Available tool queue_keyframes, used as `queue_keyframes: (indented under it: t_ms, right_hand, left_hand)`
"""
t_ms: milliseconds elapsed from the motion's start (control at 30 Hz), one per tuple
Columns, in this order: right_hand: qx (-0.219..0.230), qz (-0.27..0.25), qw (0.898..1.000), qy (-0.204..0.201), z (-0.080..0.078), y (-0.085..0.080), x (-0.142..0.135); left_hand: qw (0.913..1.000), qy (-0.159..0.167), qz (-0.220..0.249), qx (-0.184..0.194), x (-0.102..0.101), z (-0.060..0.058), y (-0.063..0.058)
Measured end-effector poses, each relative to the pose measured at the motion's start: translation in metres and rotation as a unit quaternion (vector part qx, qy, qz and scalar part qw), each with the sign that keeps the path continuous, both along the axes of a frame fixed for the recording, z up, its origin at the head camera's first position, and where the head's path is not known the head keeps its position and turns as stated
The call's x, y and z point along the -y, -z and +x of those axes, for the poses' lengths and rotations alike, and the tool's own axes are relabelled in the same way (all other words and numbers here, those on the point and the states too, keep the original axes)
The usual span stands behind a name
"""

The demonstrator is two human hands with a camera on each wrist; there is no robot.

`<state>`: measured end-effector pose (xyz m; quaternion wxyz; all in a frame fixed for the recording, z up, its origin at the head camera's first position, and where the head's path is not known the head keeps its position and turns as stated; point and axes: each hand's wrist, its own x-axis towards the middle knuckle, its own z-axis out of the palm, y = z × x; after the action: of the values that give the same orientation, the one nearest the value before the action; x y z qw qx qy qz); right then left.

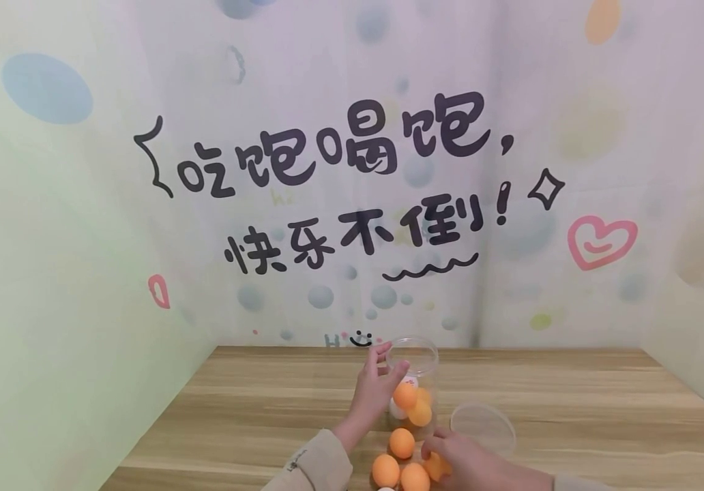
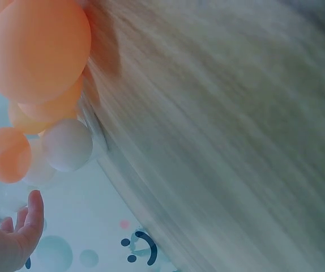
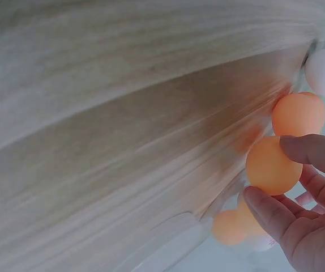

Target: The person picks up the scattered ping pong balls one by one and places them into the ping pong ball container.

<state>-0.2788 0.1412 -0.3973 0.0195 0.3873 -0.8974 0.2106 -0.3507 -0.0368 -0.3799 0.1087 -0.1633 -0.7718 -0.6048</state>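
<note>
Orange ball point(image 3: 273, 165) btwn thumb & fingertip, R hand point(image 3: 318, 232).

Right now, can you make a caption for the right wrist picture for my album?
The right hand pinches an orange ball, a white ball at upper right.

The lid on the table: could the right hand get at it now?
Probably yes: the lid lies close beside the right hand, and no ball sits on it. But that hand pinches an orange ball, which it would likely need to release first.
</note>
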Motion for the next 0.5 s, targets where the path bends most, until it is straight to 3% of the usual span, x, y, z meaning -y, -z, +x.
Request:
queue_keyframes:
  t_ms: [200,333,500]
  right_hand:
    - [-0.032,0.002,0.999,-0.001,-0.002,-0.004,-0.001]
    - [-0.088,0.006,0.996,-0.007,-0.003,-0.008,-0.001]
    - [-0.113,0.027,0.993,0.008,-0.004,-0.018,-0.003]
  left_hand:
    - [1.0,0.003,0.002,-0.003,0.0,0.002,-0.003]
    - [0.9999,0.004,0.006,-0.008,0.0,0.016,-0.017]
    - [0.9999,0.005,0.003,-0.009,0.0,0.028,-0.028]
